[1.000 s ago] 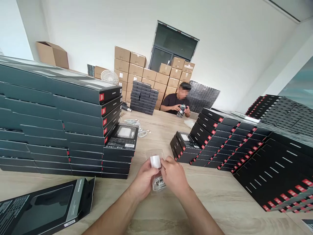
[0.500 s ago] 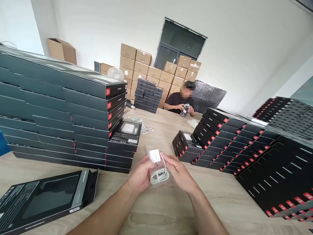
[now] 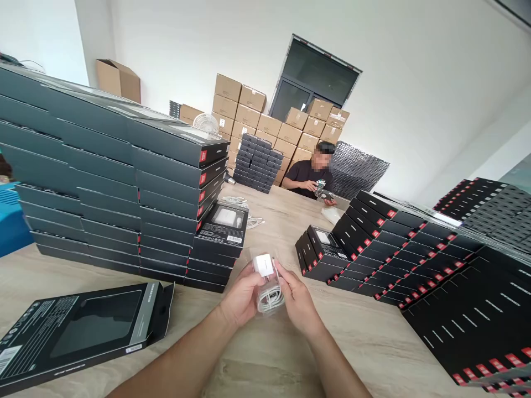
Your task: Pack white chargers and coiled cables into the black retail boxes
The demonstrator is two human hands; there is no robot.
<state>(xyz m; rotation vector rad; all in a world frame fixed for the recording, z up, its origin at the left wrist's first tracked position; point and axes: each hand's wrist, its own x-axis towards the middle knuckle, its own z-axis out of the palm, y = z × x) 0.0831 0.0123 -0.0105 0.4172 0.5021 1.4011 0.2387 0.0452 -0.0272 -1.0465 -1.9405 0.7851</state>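
1. The left hand [image 3: 241, 296] and right hand [image 3: 296, 304] hold a clear bag [image 3: 267, 282] between them; the left fingers [image 3: 254, 276] lie pressed together, pinching the bag's left side; the right fingers [image 3: 284, 273] are also close together, pinching its right side; neither hand is spread.
2. Inside the bag, a white charger [image 3: 264, 265] sits at the top; a coiled white cable [image 3: 269, 299] lies just below it.
3. Left of the bag stands a tall stack of dark boxes [image 3: 166, 221], topped by a box [image 3: 222, 229] showing a charger; nearer, an open box [image 3: 83, 331] lies flat on the table.
4. Right of the bag, black boxes [image 3: 373, 243] rise in stepped rows; more lie flat at the far right [image 3: 477, 315].
5. The bag is over the light wood table [image 3: 265, 359]; straight beyond it, loose cables [image 3: 236, 202] lie behind the stack's corner.
6. Farther beyond the bag, a seated co-worker [image 3: 309, 174] handles a small packet [image 3: 323, 192]; behind rise stacked cartons [image 3: 257, 116], a white fan [image 3: 206, 124], a dark window [image 3: 315, 77] and a white wall [image 3: 415, 83].
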